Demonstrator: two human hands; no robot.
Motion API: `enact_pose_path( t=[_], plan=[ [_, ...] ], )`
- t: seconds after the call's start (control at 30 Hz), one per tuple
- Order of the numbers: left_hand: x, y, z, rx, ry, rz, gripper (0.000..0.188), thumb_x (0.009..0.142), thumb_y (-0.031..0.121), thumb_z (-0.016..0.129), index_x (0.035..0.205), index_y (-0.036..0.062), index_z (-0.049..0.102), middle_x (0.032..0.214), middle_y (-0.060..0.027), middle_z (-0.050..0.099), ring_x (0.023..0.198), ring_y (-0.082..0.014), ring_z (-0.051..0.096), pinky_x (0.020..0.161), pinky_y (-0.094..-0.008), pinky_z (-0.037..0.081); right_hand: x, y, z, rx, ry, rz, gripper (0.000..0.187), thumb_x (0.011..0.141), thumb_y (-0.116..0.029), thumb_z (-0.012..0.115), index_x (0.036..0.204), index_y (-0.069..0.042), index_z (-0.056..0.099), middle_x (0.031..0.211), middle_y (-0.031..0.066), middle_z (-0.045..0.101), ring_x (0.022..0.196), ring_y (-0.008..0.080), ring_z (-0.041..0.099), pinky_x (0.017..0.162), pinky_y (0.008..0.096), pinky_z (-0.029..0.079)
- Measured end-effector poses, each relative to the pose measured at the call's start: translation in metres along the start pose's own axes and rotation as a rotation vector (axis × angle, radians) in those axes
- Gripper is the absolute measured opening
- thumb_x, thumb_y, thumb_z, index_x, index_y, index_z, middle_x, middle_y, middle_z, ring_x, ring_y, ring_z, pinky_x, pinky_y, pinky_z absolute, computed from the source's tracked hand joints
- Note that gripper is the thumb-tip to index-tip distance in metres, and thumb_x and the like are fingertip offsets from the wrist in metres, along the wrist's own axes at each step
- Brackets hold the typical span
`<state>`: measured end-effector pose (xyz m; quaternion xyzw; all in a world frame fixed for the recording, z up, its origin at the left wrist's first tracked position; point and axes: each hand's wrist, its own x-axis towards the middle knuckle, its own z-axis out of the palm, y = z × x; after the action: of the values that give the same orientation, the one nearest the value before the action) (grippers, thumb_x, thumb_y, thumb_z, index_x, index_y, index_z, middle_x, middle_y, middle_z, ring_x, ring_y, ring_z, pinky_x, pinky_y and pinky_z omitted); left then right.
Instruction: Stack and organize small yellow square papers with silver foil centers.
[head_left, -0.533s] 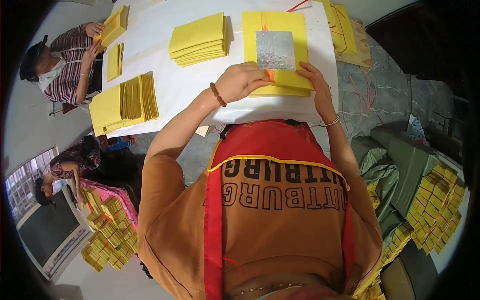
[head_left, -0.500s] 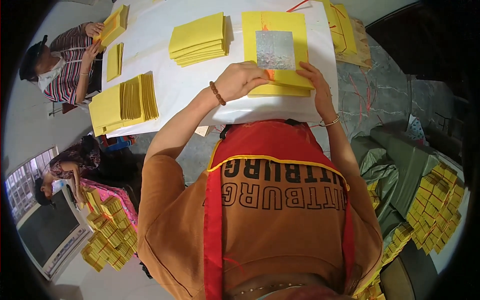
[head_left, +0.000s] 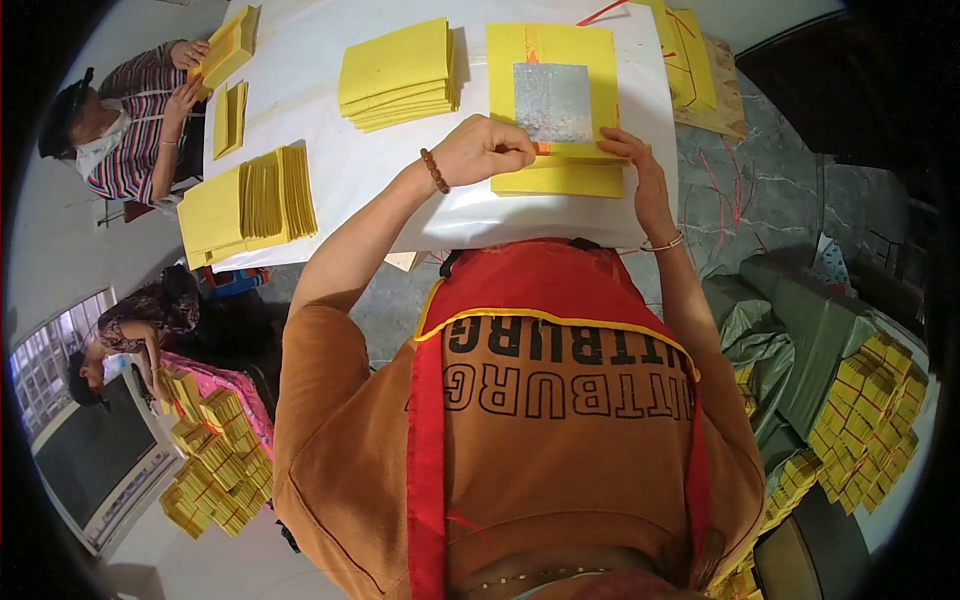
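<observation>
A stack of yellow paper sheets (head_left: pixel 603 85) lies in front of me, with a silver square (head_left: pixel 552 102) and an orange smear on its top sheet. The near edge of that sheet is lifted into a narrow fold. My left hand (head_left: pixel 485 152) is closed in a pinch at the fold's left end, and a brown bead bracelet circles its wrist. At the right end my right hand (head_left: pixel 640 170) grips the same edge, its fingers on top; its thumb is partly hidden. Below the fold shows a yellow strip (head_left: pixel 560 182) of paper.
On the white-covered table (head_left: pixel 400 215), folded yellow papers (head_left: pixel 395 75) are stacked left of my work, with another pile (head_left: pixel 245 208) at the near left corner. One co-worker (head_left: pixel 135 135) handles yellow paper at far left; another (head_left: pixel 135 335) sits lower left. Bundles (head_left: pixel 870 420) are heaped at right.
The lifted near edge has moved slightly away from me, showing more of the strip below. My left hand has curled tighter and shifted slightly; my right hand has moved little.
</observation>
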<state>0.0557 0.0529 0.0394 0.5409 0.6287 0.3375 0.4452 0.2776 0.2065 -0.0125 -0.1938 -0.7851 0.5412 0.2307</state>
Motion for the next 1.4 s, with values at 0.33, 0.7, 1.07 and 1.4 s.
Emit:
enact_pose_path(
  t=[0.33,0.7,1.07,1.4],
  plan=[
    [0.009,0.001,-0.008,-0.130,-0.061,-0.062,0.014,0.081,0.011,0.059,0.087,0.0001,0.065,0.074,0.0010,0.061,0.069,-0.0050,0.052,0.063,-0.0213,0.043,0.006,-0.004,-0.007,0.032,-0.001,-0.033,0.035,0.093,-0.022,0.035,0.102,-0.004,0.064,0.115,0.0108,0.058,0.114,0.0245,0.048,0.100,0.0342,0.032],
    [-0.011,-0.003,-0.012,0.596,0.199,0.333,0.041,0.077,0.028,0.067,0.115,0.0150,0.058,0.112,-0.0060,0.057,0.108,-0.0255,0.047,0.090,-0.0372,0.037,0.009,0.004,0.002,0.198,0.072,0.234,0.019,0.076,-0.006,0.065,0.095,-0.006,0.063,0.111,0.0062,0.059,0.103,0.0226,0.053,0.091,0.0327,0.040],
    [-0.038,0.005,0.006,0.917,0.280,0.378,0.038,0.073,0.004,0.054,0.109,0.0148,0.059,0.105,-0.0060,0.060,0.097,-0.0209,0.055,0.080,-0.0334,0.040,0.012,-0.019,-0.018,-0.481,-0.178,-0.362,0.019,0.077,-0.014,0.064,0.095,-0.017,0.065,0.112,0.0025,0.060,0.116,0.0249,0.048,0.091,0.0376,0.034],
    [0.005,-0.022,0.007,-0.002,0.512,-0.185,0.037,0.089,0.035,0.049,0.085,-0.0013,0.058,0.060,-0.0154,0.055,0.057,-0.0273,0.055,0.056,-0.0374,0.043,0.038,-0.027,0.011,0.042,0.211,0.146,0.032,0.080,-0.022,0.064,0.106,-0.003,0.059,0.072,0.0075,0.062,0.058,0.0169,0.058,0.051,0.0280,0.041]
  ],
)
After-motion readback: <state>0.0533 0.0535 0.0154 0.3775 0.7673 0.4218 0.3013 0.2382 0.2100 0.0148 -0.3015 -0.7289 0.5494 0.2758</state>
